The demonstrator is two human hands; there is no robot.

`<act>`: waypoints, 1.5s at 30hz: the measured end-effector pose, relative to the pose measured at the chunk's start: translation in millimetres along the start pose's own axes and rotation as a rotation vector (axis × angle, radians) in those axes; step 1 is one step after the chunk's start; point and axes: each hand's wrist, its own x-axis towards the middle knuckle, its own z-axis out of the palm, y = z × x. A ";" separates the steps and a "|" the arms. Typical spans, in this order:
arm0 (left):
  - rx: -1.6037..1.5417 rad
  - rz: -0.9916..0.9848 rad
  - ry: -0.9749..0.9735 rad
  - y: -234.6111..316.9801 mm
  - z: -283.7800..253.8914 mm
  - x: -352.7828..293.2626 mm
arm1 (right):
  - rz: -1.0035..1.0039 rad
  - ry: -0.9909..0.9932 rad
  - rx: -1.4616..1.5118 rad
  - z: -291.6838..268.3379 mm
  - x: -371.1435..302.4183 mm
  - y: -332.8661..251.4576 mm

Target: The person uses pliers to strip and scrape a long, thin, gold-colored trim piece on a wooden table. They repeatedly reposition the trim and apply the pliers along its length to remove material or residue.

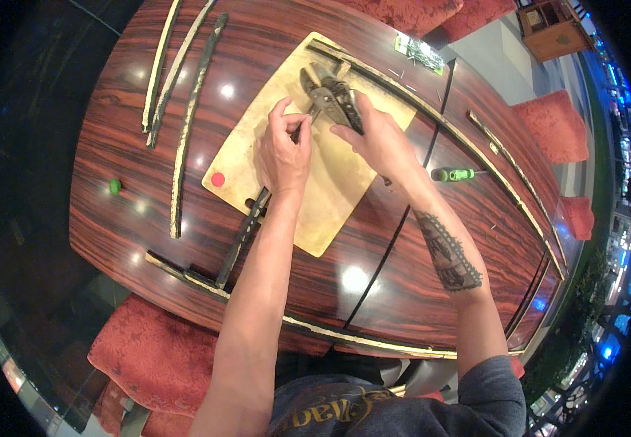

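My left hand (285,156) is closed, thumb and fingers pinching a dark, narrow strip (244,237). The strip runs from under my left wrist toward the table's near edge, and its upper part is mostly hidden by the hand. My right hand (382,140) is wrapped round the handles of a worn metal plier-like tool (328,98). The tool's jaws point away from me, just beyond my left fingertips. Both hands are above a yellowish cutting board (330,193) with a red dot (218,179). Whether the jaws touch the strip, I cannot tell.
Several long, pale-edged strips (193,131) lie at the left; a longer strip (468,153) crosses the board's far edge. A green-handled screwdriver (452,174), a green cap-like object (115,186) and a pack of nails (419,54) lie on the wooden table (374,288). Red chairs (157,346) surround it.
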 end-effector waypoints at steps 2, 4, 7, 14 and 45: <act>0.035 -0.001 0.002 0.6 -0.5 1.6 | 0.082 -0.006 0.313 -13.2 0.6 -5.3; 0.053 -0.003 0.001 -0.3 -0.6 -1.9 | -0.147 -0.032 0.754 -22.8 4.8 6.8; 0.043 0.002 0.021 -2.9 0.2 -2.1 | 0.129 -0.402 1.347 -15.7 -11.4 9.1; 0.031 0.007 0.020 -4.0 5.1 -2.8 | 0.243 -0.589 1.621 0.5 -27.5 52.4; 0.174 0.003 0.047 0.7 1.9 -4.2 | 0.335 -0.782 1.884 2.3 -36.5 53.3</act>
